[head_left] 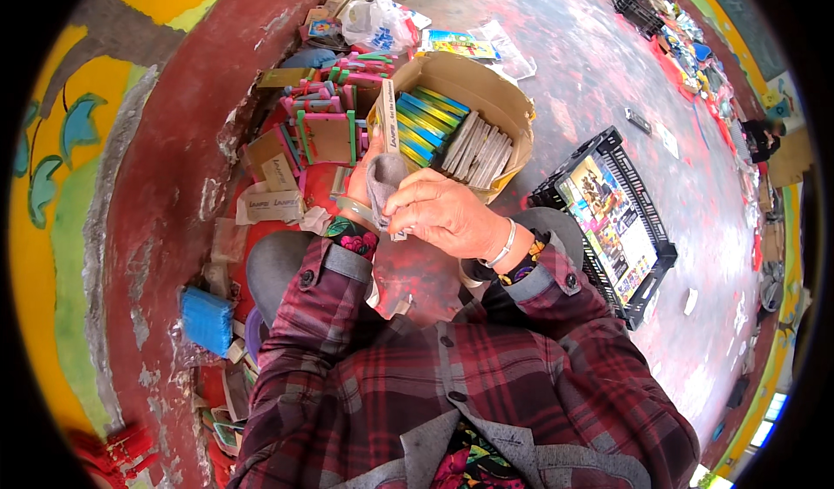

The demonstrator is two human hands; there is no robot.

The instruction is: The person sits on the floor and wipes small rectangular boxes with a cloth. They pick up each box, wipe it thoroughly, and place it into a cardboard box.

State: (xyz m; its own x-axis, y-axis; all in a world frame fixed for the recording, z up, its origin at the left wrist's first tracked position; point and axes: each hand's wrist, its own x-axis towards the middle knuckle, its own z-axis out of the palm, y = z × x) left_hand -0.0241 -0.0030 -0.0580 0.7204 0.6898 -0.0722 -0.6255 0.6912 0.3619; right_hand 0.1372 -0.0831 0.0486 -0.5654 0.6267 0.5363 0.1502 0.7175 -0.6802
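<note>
A worker's left hand (359, 179) grips a slim cardboard carton (388, 117), running near to far, just left of the right hand (447, 216), whose bunched fingers hold gray cloth (382, 183) over its near half.

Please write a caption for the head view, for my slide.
Left hand holding a slim box, right hand pinching grey cloth, near an open carton.

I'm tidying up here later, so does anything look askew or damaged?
Yes. Left of the cardboard box, pink-and-green framed boards lie jumbled at differing angles, unlike the blue-and-yellow packs lined up inside it. The red-painted surface farther left is visibly chipped.
</note>
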